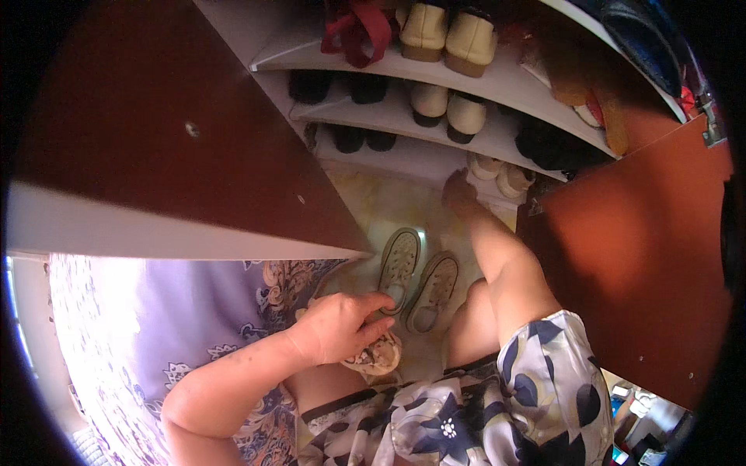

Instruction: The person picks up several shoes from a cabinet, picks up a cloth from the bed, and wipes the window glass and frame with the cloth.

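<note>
My left hand (pixel 335 326) hangs above the floor with thumb and index finger apart. Its index fingertip overlaps the heel of a pale lace-up shoe (pixel 399 256) in the picture; contact cannot be told. The matching shoe (pixel 434 291) lies to the right, toe also pointing at the cabinet. Below the hand shows a patterned slipper (pixel 382 354), partly covered. My right hand (pixel 459 191) reaches to the foot of the shoe cabinet, beside a pair of whitish shoes (pixel 514 179). Its fingers are dark and blurred, so any grip is unclear.
Curved cabinet shelves (pixel 361 113) hold several pairs of shoes and a red strap (pixel 373 35). A dark red door (pixel 175 134) stands at the left, an orange-brown door (pixel 641 244) at the right. Patterned lilac fabric (pixel 198 303) hangs beside my left arm.
</note>
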### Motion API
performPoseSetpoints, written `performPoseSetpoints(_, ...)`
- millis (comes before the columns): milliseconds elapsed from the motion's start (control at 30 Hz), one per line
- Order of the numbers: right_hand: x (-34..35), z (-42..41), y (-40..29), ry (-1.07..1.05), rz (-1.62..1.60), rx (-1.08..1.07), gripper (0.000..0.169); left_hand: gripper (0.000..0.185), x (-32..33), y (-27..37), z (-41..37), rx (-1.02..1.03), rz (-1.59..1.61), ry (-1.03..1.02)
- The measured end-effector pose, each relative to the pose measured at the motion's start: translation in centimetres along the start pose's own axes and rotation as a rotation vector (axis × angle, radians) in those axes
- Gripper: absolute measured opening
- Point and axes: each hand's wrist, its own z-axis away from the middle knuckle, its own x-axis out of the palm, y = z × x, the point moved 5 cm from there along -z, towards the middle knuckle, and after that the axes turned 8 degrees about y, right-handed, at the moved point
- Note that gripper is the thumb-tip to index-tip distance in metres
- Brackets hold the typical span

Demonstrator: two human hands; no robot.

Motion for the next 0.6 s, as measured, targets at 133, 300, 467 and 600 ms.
performPoseSetpoints(133, -6.2, 7.3, -3.1, -0.394, 0.252, -0.415, 0.045, 0.031, -0.4, -0.8, 0.4, -0.02, -0.016, 0.04)
performPoseSetpoints(300, -8.7, 9.1, 2.3, -0.204, 0.176, -0.274, 0.032, 0.028, -0.5, 0.2, -0.1, 0.104, -0.043, 0.045)
performPoseSetpoints(467, -11.9, 10.6, 2.4, -0.011, -0.222, -0.098, 0.032, 0.026, -0.6, -0.1, 0.0, 0.104, -0.032, 0.047)
performPoseSetpoints(600, -9.1, 8.3, 4.4, 0.154, -0.555, 0.098, 0.026, 0.025, -0.5, -0.3, -0.6, 0.051, -0.018, -0.005)
